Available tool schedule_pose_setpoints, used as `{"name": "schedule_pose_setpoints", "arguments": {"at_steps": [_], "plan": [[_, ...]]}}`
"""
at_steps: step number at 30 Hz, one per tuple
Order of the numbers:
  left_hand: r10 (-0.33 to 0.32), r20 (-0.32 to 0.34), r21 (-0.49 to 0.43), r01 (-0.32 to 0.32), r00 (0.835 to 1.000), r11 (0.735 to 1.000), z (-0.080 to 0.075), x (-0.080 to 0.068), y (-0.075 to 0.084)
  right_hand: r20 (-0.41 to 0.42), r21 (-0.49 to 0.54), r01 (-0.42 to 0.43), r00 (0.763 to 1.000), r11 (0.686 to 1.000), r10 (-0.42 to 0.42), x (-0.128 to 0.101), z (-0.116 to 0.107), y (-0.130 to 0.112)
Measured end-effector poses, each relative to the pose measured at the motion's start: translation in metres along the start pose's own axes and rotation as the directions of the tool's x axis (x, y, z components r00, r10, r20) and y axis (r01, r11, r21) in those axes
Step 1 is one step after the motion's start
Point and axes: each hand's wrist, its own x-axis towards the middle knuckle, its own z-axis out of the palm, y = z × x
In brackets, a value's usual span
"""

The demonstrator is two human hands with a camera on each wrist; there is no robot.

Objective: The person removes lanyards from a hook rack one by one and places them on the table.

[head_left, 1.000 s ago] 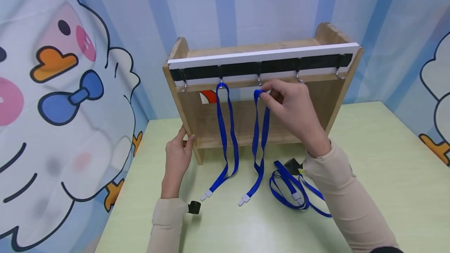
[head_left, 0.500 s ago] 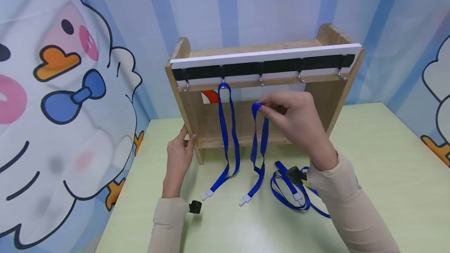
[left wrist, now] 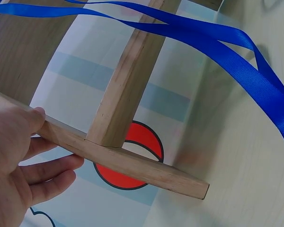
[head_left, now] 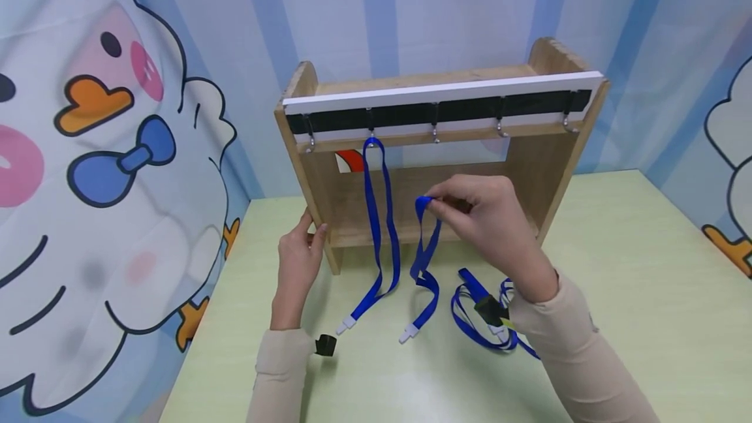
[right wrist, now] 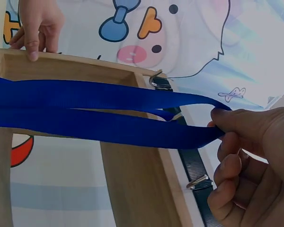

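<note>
Your right hand [head_left: 490,214] pinches the top loop of a blue lanyard [head_left: 424,260] between thumb and forefinger, the other fingers curled loosely beneath; the right wrist view shows the doubled strap running out of that pinch. The loop is held in the air in front of the wooden rack [head_left: 435,149], below the row of hooks [head_left: 435,130] and apart from them. From the pinch the lanyard's long axis runs downward and toward you: the two strands hang close together, fold where they meet the surface [head_left: 617,266], and end in a white clip [head_left: 409,333] lying flat and pointing to your left.

Your left hand [head_left: 298,260] grasps the rack's left upright near its foot, thumb on the front edge and fingers wrapped behind the board, as the left wrist view confirms.

A second lanyard [head_left: 378,227] hangs from a hook [head_left: 371,132], its long axis near vertical, its lower end trailing onto the surface with a white clip [head_left: 346,325]. A third lanyard [head_left: 478,318] lies coiled on the surface just beside your right wrist. A duck-print backdrop [head_left: 117,149] stands behind the rack.
</note>
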Motion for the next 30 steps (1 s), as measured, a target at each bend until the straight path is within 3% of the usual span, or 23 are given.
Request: {"name": "schedule_pose_setpoints", "arguments": {"at_steps": [25,30], "plan": [[-0.008,-0.005,-0.009,0.008,1.000,1.000,0.002,0.000,0.000,0.134,0.086,-0.070,0.989,0.994,0.058,-0.036,0.013,-0.007],[-0.007,-0.010,-0.002,0.007,1.000,1.000,0.002,-0.001,0.000,0.211,0.115,-0.134,0.972,0.984,0.107,-0.044,0.019,-0.003]]}}
